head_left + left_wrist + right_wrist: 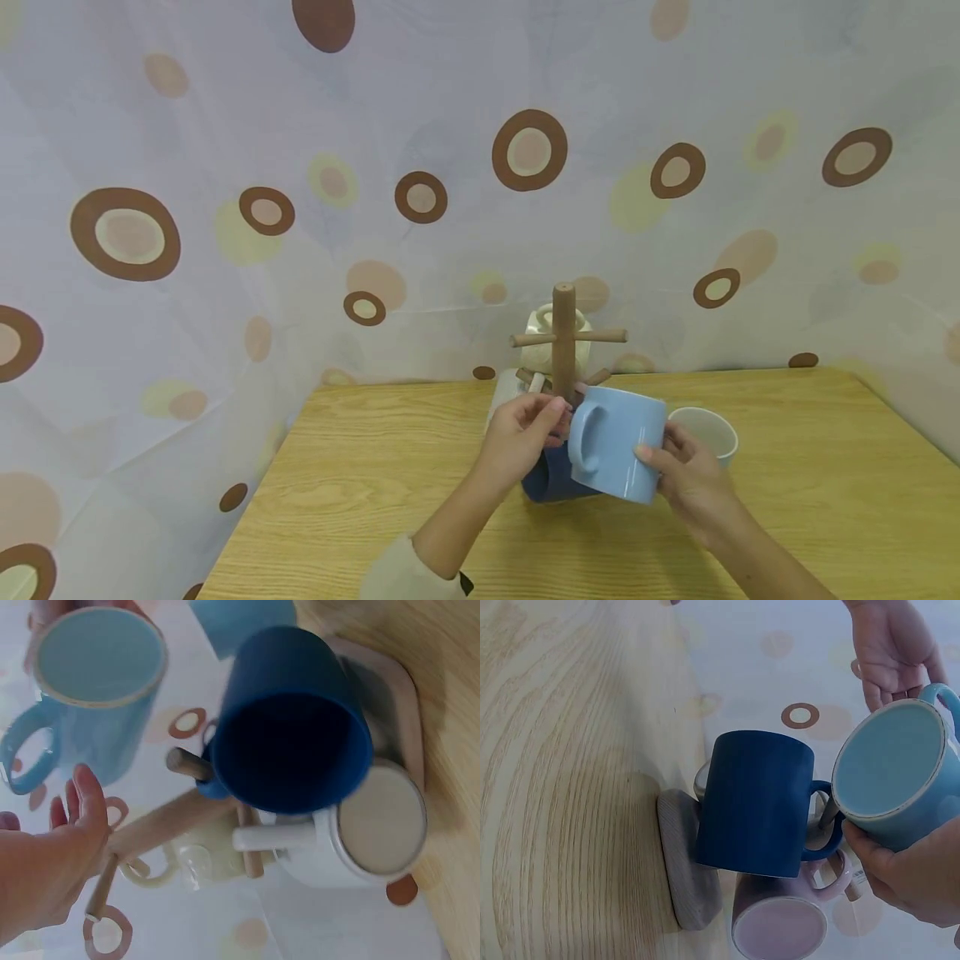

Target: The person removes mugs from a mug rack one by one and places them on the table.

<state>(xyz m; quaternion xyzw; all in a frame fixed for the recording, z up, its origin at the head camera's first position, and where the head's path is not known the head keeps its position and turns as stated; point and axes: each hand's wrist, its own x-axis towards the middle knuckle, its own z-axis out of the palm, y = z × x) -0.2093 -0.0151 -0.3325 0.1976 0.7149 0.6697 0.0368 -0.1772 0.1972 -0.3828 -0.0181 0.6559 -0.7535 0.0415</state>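
Right hand grips glossy light-blue ceramic mug by its body, so handle is free, facing left; left hand, fingers relaxed, grasping nothing, near brown wooden mug tree.

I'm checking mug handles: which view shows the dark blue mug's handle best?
Right wrist: the dark blue mug's handle curves out in profile, mostly uncovered. The left wrist view shows only part of it, beside a wooden peg; the head view hides it.
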